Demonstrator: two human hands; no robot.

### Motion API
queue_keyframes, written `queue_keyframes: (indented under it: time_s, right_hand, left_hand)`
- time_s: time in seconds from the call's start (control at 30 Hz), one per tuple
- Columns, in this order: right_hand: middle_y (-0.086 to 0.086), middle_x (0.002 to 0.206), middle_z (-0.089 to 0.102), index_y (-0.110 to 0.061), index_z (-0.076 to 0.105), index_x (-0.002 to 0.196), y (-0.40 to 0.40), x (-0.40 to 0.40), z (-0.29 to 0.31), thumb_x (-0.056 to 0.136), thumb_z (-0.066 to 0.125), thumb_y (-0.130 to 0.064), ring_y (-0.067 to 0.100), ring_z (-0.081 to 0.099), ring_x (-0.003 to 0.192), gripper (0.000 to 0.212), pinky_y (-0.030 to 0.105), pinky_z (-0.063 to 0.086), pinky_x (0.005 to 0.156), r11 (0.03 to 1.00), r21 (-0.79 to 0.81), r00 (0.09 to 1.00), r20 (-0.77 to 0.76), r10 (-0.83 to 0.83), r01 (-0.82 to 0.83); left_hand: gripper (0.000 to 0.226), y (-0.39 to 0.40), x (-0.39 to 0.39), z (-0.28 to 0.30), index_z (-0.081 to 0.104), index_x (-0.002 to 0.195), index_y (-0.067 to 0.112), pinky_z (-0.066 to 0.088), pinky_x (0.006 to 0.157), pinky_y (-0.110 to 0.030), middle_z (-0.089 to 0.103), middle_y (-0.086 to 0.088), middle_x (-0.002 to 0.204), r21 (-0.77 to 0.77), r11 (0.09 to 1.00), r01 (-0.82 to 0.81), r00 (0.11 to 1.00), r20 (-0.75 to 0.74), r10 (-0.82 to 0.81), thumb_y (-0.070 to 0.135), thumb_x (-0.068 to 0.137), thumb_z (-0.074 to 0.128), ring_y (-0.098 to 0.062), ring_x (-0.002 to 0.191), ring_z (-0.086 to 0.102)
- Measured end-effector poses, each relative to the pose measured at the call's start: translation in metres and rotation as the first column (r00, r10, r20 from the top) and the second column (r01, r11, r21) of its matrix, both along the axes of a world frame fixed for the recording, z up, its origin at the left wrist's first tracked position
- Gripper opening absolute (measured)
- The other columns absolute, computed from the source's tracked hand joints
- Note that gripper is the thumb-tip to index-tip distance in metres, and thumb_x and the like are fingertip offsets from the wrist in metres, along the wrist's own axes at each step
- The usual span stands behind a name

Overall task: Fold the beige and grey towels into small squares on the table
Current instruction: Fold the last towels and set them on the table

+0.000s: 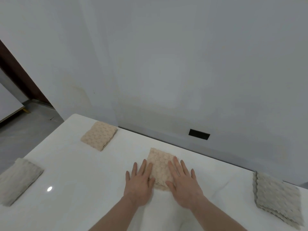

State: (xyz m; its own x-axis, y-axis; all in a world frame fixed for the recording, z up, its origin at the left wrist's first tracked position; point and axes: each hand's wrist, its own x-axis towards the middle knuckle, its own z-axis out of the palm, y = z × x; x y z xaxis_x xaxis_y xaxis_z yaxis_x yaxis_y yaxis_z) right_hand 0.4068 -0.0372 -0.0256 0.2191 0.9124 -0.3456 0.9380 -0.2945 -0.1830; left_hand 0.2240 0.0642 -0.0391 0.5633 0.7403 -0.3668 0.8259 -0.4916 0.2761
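**Pressed flat, but the fold may not hold**

Both hands lie flat with straight, spread fingers on the beige towel (160,169) at the centre of the white tabletop (83,180). The left hand (140,184) covers the towel's 9 o'clock edge, the right hand (183,184) its 3 o'clock edge. Neither hand curls round anything; they press, palms down.

Three more towels sit around it, each already folded small: a second beige towel (99,138) at 11 o'clock near the far edge, a grey towel (19,180) at 9 o'clock by the left edge, and another grey towel (280,199) at 3 o'clock near the right edge.

The risks, as I judge them:

- The knobbly weave looks springy, so the layers could lift or fan open once the palms come off.
- The tabletop is glossy, so any sideways push while smoothing could slide the whole bundle instead of flattening it, skewing the square.
- The near edge of the centre towel looks uneven beneath the palms; pressing now would set that crooked edge.
- The right-hand grey towel shows stepped, wavy layers and lies close to the tabletop edge; a sweeping forearm could nudge it off.
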Motion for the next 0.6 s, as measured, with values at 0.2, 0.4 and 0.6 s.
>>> queue_keyframes:
  time_s: [0.2, 0.4, 0.6]
  right_hand:
    - [-0.007, 0.159, -0.041, -0.025, -0.031, 0.153, 0.011, 0.001, -0.03, 0.082, -0.009, -0.072, 0.015, -0.024, 0.153, 0.088, 0.057, -0.007, 0.123, 0.995, -0.063, 0.997, -0.002, -0.079, 0.079]
    - [-0.007, 0.16, -0.037, -0.026, -0.033, 0.15, 0.026, 0.008, -0.037, 0.07, -0.02, -0.072, 0.024, -0.025, 0.153, 0.093, 0.063, -0.01, 0.12, 0.99, -0.074, 0.992, 0.036, -0.121, 0.123]
    - [-0.009, 0.163, -0.032, -0.029, -0.022, 0.157, 0.038, 0.015, -0.03, 0.1, 0.021, -0.067, 0.028, -0.023, 0.153, 0.08, 0.063, -0.005, 0.121, 0.981, -0.13, 0.989, -0.005, -0.146, 0.144]
  left_hand:
    - [0.064, 0.024, 0.022, -0.008, -0.017, 0.161, 0.03, -0.004, 0.121, -0.067, -0.02, 0.011, 0.169, 0.048, 0.984, 0.17, 0.966, -0.208, -0.157, 0.045, 0.11, 0.018, -0.032, 0.155, -0.023]
    - [0.065, 0.04, 0.038, -0.007, -0.019, 0.161, 0.029, -0.005, 0.122, -0.066, -0.021, 0.01, 0.169, 0.048, 0.981, 0.185, 0.95, -0.264, -0.166, 0.045, 0.11, 0.018, -0.032, 0.155, -0.023]
    - [0.064, 0.034, 0.039, -0.014, -0.025, 0.158, 0.031, -0.003, 0.124, -0.062, -0.026, 0.012, 0.167, 0.021, 0.993, 0.115, 0.967, -0.233, -0.107, 0.045, 0.11, 0.014, -0.031, 0.156, -0.022]
